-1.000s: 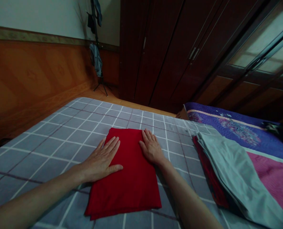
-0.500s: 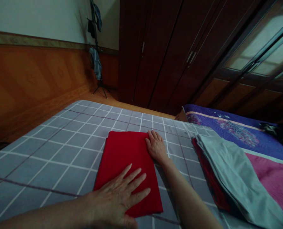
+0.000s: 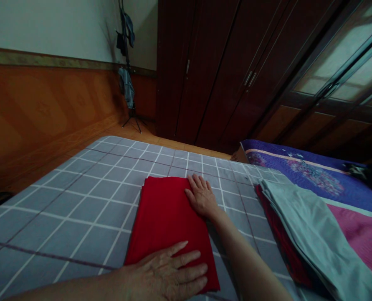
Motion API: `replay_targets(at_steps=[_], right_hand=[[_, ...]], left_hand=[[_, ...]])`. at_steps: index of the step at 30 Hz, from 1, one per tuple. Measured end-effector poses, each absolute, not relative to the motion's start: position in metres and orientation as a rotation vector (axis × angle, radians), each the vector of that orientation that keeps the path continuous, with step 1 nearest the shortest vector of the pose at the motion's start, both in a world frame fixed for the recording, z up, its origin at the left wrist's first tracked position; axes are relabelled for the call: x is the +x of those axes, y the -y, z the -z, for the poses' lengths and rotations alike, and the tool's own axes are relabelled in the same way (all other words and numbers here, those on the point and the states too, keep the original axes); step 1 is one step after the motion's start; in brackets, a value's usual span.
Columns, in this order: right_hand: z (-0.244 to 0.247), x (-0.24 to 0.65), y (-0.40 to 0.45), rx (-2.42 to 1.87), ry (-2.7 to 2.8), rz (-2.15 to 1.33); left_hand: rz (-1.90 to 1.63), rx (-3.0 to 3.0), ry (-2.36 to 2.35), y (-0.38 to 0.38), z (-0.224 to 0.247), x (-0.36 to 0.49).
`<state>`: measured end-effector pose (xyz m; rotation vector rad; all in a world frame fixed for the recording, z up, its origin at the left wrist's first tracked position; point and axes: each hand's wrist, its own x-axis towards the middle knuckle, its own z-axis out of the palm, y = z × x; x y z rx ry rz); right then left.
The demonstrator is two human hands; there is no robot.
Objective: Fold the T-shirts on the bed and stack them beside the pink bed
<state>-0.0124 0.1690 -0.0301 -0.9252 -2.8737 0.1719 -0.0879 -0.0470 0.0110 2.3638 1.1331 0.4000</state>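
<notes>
A folded red cloth (image 3: 167,213) lies flat on the bed in front of me, roughly a rectangle. My left hand (image 3: 170,269) rests palm down across its near end, fingers spread and pointing right. At the far right edge of the cloth, my right hand (image 3: 202,195) lies flat with its fingers stretched out, partly on the red fabric. Neither hand grips anything. The near left corner of the cloth is hidden under my left hand and wrist.
A grey checked sheet (image 3: 88,200) covers the bed. Folded pale grey-green cloth (image 3: 311,225) lies on darker red cloth at the right. Beyond is a purple floral bedcover (image 3: 276,152). A dark wardrobe (image 3: 204,83) and a coat stand (image 3: 127,62) stand at the back.
My left hand has slid nearer to me and slightly right over the red cloth. My right hand has shifted a little left onto the cloth's far right corner. The view has tilted slightly.
</notes>
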Motion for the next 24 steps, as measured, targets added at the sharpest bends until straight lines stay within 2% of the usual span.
replay_targets(at_steps=[5, 8, 13, 16, 21, 24], right_hand=[[0.031, -0.004, -0.185, -1.147, 2.739, -0.084], [0.028, -0.004, -0.167, -1.063, 2.706, -0.098], [0.027, -0.008, -0.138, -0.707, 2.834, -0.172], [0.030, -0.007, -0.145, -0.786, 2.844, -0.199], [0.035, 0.000, -0.167, -1.131, 2.675, -0.172], [0.033, 0.001, -0.170, -1.140, 2.634, -0.182]], left_hand=[[-0.421, 2.245, -1.029, 0.044, -0.030, -0.092], [-0.404, 2.269, -1.307, 0.036, -0.036, -0.104], [-0.323, 2.196, -1.930, 0.022, -0.004, -0.142], [-0.218, 2.170, -2.031, 0.016, 0.023, -0.170], [-0.494, 1.784, -2.584, 0.002, 0.049, -0.213], [-0.676, 1.708, -2.661, -0.004, 0.055, -0.226]])
